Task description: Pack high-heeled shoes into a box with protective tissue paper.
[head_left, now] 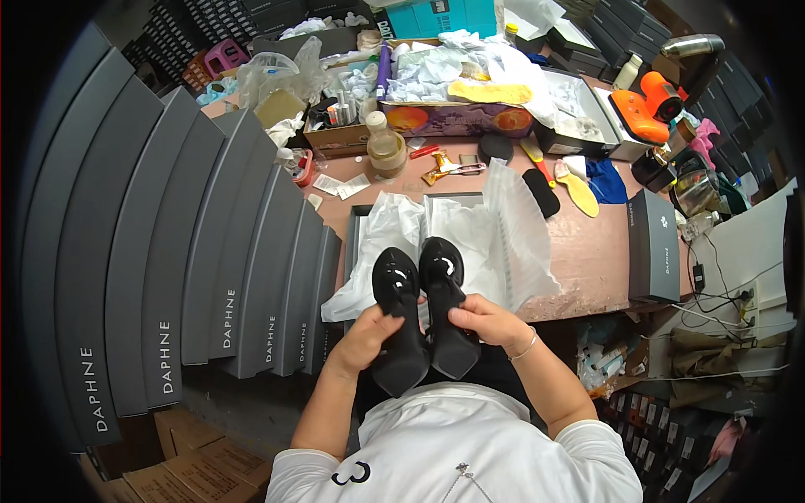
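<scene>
I hold a pair of black shoes side by side above the near edge of the table. My left hand (369, 337) is closed around the middle of the left shoe (396, 289), thumb on top. My right hand (493, 323), with a bracelet at its wrist, grips the right shoe (442, 272) the same way. Both glossy rounded ends point away from me, and the darker angular ends face my lap. Just beyond them lies an open grey shoe box (354, 239), lined with white tissue paper (470, 239) that spreads over its sides.
Tall grey shoe boxes (197, 243) lean in a row at the left. Another grey box (654, 247) stands at the table's right edge. Farther back are a bottle (386, 147), a yellow-handled brush (537, 159), insoles (577, 191), an orange device (641, 116) and a paper-filled carton (457, 117).
</scene>
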`<state>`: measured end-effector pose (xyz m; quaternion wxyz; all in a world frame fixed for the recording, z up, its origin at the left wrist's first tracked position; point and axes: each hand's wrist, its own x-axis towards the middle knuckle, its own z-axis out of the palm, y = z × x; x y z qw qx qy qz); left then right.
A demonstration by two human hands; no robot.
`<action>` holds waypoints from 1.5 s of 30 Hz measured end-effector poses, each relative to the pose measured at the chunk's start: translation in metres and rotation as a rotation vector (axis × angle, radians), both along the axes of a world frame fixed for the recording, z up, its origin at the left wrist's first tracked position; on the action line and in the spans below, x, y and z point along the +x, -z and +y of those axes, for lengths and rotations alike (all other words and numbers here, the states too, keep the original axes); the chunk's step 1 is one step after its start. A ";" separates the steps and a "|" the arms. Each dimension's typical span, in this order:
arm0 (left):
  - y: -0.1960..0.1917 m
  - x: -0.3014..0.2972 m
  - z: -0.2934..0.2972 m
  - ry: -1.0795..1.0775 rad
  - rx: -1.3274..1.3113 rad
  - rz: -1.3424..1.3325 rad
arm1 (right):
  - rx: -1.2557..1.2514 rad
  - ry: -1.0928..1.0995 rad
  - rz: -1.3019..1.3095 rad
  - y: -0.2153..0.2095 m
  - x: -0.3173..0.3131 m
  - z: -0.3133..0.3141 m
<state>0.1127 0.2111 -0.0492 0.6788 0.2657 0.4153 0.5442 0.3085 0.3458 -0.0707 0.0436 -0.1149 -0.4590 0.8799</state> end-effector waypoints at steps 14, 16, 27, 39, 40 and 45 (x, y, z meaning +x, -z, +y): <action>0.016 0.006 0.002 -0.038 -0.002 -0.143 | -0.135 0.092 0.048 0.007 -0.005 -0.013; 0.013 0.003 0.003 -0.008 0.021 -0.148 | -0.137 0.100 0.050 0.006 -0.006 -0.012; -0.001 -0.019 0.013 -0.112 -0.144 0.259 | -0.422 0.234 0.028 0.021 -0.008 -0.009; 0.016 0.050 -0.007 -0.229 0.277 0.505 | -0.112 0.332 0.156 0.017 -0.003 -0.008; 0.020 0.065 -0.009 -0.228 0.228 0.505 | -0.103 0.358 0.127 0.014 -0.004 -0.011; 0.022 0.087 -0.010 -0.253 0.349 0.607 | -0.106 0.390 0.150 0.017 0.001 -0.017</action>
